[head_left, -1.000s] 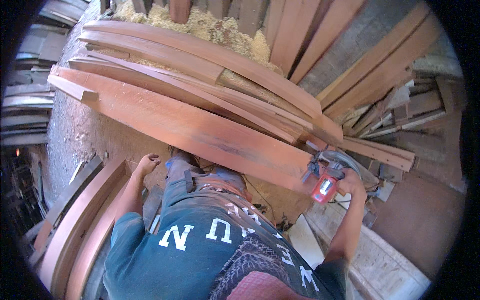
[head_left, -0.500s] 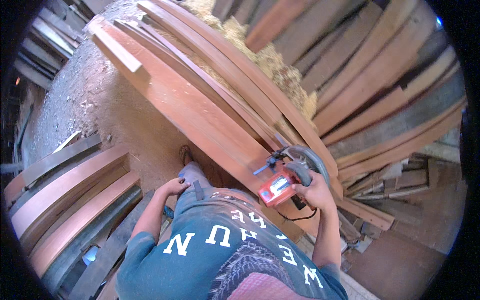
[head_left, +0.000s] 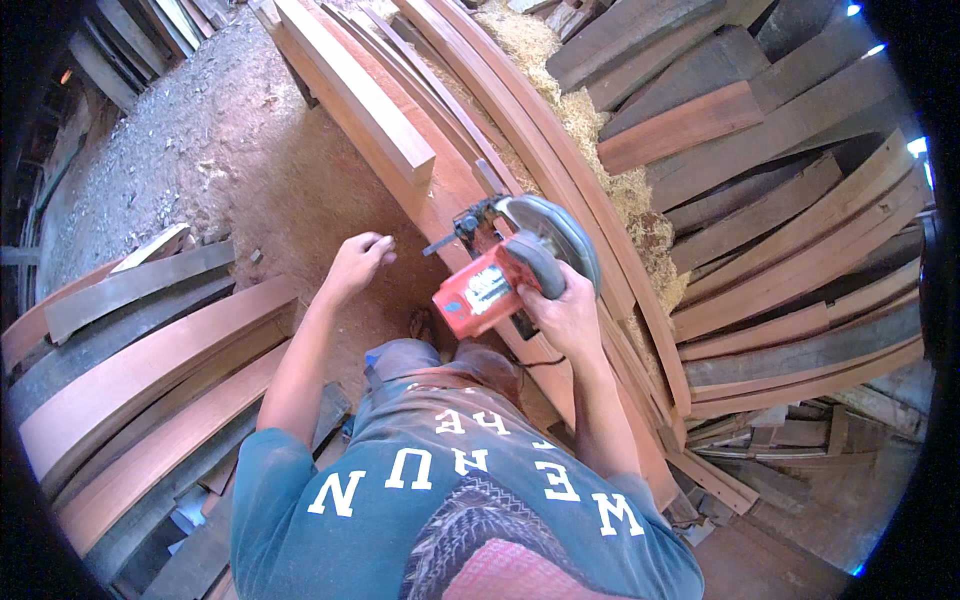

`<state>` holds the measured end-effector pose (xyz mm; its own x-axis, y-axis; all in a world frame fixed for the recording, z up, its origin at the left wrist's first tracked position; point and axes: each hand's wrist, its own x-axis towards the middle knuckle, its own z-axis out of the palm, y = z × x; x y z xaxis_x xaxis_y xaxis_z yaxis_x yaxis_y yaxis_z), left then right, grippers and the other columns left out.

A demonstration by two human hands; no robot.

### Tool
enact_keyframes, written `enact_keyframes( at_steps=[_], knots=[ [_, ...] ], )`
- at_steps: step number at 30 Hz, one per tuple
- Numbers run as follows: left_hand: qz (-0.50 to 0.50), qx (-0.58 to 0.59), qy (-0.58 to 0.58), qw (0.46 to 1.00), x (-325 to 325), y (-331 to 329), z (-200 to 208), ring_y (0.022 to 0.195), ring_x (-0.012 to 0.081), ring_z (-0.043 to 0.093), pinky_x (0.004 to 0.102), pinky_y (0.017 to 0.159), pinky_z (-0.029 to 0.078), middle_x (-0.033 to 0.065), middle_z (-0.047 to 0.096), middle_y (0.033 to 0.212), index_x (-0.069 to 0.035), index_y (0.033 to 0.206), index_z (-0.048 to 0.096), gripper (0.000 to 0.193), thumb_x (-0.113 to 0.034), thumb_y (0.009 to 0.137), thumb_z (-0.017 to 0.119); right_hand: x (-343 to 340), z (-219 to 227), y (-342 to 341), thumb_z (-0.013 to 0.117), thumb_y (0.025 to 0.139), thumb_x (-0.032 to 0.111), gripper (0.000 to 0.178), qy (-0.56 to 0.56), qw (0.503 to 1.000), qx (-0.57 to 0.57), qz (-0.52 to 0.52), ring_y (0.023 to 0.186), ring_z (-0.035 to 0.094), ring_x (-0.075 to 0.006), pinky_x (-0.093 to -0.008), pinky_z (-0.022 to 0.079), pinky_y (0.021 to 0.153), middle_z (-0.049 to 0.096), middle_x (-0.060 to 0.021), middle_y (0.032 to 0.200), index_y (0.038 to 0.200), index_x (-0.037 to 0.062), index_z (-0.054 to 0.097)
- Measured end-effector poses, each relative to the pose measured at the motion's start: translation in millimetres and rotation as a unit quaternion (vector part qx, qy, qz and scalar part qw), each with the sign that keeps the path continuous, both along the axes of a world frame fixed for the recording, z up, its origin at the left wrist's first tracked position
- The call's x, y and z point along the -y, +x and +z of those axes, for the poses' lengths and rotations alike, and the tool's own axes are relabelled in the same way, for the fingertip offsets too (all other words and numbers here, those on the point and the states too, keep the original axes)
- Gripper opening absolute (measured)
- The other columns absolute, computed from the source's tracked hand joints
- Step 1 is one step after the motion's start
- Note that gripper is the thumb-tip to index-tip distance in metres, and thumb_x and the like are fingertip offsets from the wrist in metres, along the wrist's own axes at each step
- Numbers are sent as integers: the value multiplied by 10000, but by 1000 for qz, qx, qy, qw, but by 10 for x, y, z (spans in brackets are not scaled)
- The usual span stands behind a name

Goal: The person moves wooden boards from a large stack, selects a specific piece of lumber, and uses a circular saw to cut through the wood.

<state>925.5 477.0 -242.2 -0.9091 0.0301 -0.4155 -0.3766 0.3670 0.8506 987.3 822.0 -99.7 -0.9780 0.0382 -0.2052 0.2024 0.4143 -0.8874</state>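
My right hand (head_left: 568, 308) is wrapped round the dark rear handle of a circular saw (head_left: 475, 298) with a red motor housing and a rounded blade guard. The saw stands over a wide reddish plank (head_left: 455, 195), and its cord trails back below my wrist. I cannot tell whether its base rests on the wood. My left hand (head_left: 362, 262) hangs in the air left of the saw, fingers curled in with nothing in them. Nearest it is a thick squared timber (head_left: 360, 95) with a pale top, lying on the plank with its cut end towards me.
Long boards (head_left: 540, 165) run alongside the plank on its right, bordered by wood shavings (head_left: 575, 130). Stacked planks (head_left: 770, 230) fill the right side. More curved boards (head_left: 160, 365) lie at the left, and a dirt floor (head_left: 260, 170) stretches between.
The saw has moved forward along the plank in my right hand. My left hand has come up from beside my thigh and reached forward. The pale-topped timber now appears closer.
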Motion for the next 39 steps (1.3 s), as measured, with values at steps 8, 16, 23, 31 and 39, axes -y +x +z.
enact_keyframes(
  at_steps=[8, 16, 23, 31, 39],
  knots=[
    [-52, 2, -26, 998, -256, -840, -146, 794, 120, 626, 319, 744, 510, 44, 727, 870, 27, 1055, 753, 282, -233, 977, 675, 600, -127, -696, 711, 840, 169, 331, 36, 998, -14, 40, 954, 705, -433, -464, 546, 835, 715, -280, 981, 1128, 8, 698],
    [-77, 72, -65, 992, 129, -1281, -396, 751, 123, 624, 333, 706, 512, 35, 708, 790, 26, 1003, 770, 252, -211, 946, 705, 941, -398, -1112, 739, 827, 151, 294, 71, 997, -7, 43, 893, 720, -412, -444, 555, 790, 717, -253, 927, 1081, 6, 704],
    [-70, 57, -126, 988, 240, -1421, -368, 849, 221, 710, 380, 793, 535, 149, 768, 905, 16, 998, 767, 268, -233, 944, 684, 1032, -442, -1276, 753, 877, 197, 303, 19, 998, 10, 53, 939, 720, -401, -437, 548, 828, 720, -256, 979, 1109, 11, 697],
    [-77, 62, -186, 978, 183, -1470, -253, 877, 283, 732, 401, 813, 538, 182, 762, 925, -35, 987, 777, 252, -258, 934, 673, 1005, -388, -1386, 749, 872, 182, 311, 2, 993, 70, 90, 936, 697, -434, -474, 535, 831, 714, -258, 970, 1119, 11, 665],
    [-61, 69, -182, 979, 152, -1428, -344, 871, 281, 729, 400, 803, 539, 177, 760, 917, -48, 998, 780, 256, -272, 937, 672, 964, -407, -1375, 749, 852, 158, 273, 9, 993, 80, 83, 916, 690, -433, -479, 528, 815, 709, -253, 953, 1065, 10, 664]
  ],
)
